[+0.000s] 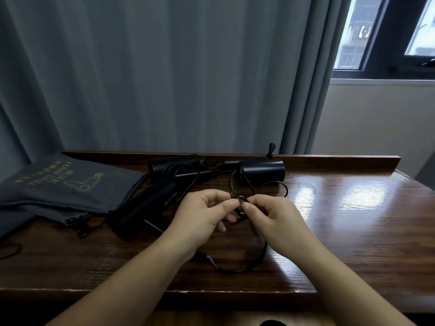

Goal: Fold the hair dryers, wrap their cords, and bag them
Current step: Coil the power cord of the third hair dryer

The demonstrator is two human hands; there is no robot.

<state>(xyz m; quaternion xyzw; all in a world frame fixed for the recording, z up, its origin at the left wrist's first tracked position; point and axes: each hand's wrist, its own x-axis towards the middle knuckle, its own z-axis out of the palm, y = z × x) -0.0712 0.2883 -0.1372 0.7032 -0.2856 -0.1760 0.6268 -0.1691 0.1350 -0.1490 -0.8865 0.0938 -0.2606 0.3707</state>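
Grey pleated curtains (164,74) hung behind the desk, with a dark-framed window (386,36) at the far right. We worked at a glossy dark-brown wooden table (353,220) with a raised back lip.

At the left of the table lay the flat grey drawstring cloth bags (63,184), the top one printed with a yellow hair-dryer outline; they looked empty, so we judged that bagging had not begun. Just beside them, toward the middle, lay a matte black hair dryer (143,203), its barrel angled toward us. We could not tell whether its handle was folded. Two more black cylindrical dryers sat along the back lip: one (174,164) at the centre and one (263,170) to its right. Their cords trailed loose across the wood, so we judged most of the wrapping still ahead of us.

In front of those, at the middle of the table, ran the thin black power cord (256,257), curving in a wide loop toward the near edge and rising in smaller loops to our hands.

Our left hand (202,215) pinched the cord between thumb and curled fingers, and our right hand (270,215) pinched it just beside, the two nearly touching round a small coil.
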